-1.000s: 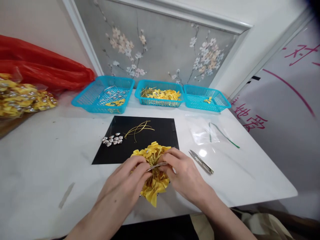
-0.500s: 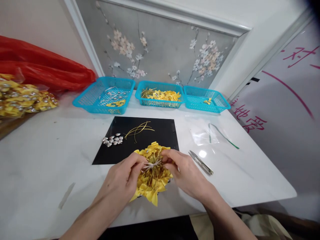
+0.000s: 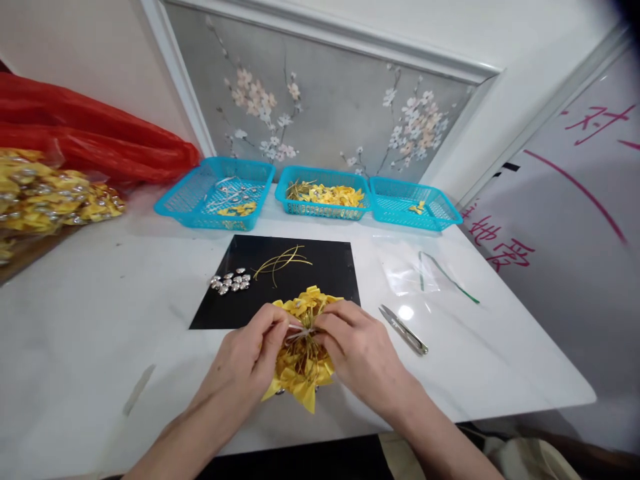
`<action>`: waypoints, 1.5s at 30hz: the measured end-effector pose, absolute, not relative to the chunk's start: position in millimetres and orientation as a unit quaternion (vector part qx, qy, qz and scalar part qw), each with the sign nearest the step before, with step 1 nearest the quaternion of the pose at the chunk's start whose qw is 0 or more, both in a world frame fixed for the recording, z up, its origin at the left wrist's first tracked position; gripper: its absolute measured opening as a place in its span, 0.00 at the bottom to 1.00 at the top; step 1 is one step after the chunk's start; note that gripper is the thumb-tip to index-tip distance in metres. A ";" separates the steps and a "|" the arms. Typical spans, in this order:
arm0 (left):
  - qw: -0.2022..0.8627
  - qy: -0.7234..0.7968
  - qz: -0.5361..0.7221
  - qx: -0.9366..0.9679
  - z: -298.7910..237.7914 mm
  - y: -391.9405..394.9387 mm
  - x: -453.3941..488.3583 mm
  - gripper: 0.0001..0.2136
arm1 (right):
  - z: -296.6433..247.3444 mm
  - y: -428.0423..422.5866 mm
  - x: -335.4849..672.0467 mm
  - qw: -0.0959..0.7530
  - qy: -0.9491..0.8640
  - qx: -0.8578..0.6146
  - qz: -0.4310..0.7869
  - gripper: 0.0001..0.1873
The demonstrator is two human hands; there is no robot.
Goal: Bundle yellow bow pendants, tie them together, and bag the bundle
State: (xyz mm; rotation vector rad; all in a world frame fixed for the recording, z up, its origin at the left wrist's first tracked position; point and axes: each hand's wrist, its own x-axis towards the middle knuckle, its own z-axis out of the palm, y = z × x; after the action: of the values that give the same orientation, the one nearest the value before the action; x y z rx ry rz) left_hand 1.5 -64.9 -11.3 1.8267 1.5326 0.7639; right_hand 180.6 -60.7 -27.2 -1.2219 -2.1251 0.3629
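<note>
A bundle of yellow ribbon bows [image 3: 302,370] lies at the near edge of the black mat [image 3: 330,270], bound round its middle by a thin pale tie [image 3: 299,332]. My left hand [image 3: 247,363] pinches the tie from the left, fingers closed. My right hand [image 3: 357,350] pinches it from the right, fingers curled over the bundle. Several small silver beads [image 3: 231,281] and a few gold wire strands [image 3: 283,260] rest on the mat behind the bundle.
Small metal snips [image 3: 404,329] lie right of my right hand, beside a clear plastic bag [image 3: 410,273]. Three blue baskets [image 3: 217,197] [image 3: 324,200] [image 3: 415,208] line the back of the white table [image 3: 100,333]. Bagged yellow bows [image 3: 50,200] and red plastic [image 3: 90,133] sit at far left.
Both hands have drawn closer together over the bundle, still pinching the tie at its middle. The view has shifted slightly; everything else on the table stayed put.
</note>
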 end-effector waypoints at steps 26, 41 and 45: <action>0.334 0.558 0.288 0.703 -12.1 -58.9 -0.4 0.10 | -30.4 -58.8 175.2 0.353 -0.806 -0.454 0.140 0.11; 0.371 0.553 0.289 0.687 -12.5 -57.8 -0.5 0.11 | -36.7 -56.4 173.7 0.328 -0.821 -0.459 0.089 0.11; 0.440 0.553 0.318 0.632 -9.2 -56.6 0.1 0.12 | -31.3 -57.6 176.9 0.344 -0.800 -0.469 0.148 0.11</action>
State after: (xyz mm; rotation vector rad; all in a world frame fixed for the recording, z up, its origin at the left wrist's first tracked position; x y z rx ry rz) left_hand 0.1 -56.6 -9.2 1.5707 1.3725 0.7905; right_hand 176.9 -57.6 -31.3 -1.2177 -2.0792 0.3844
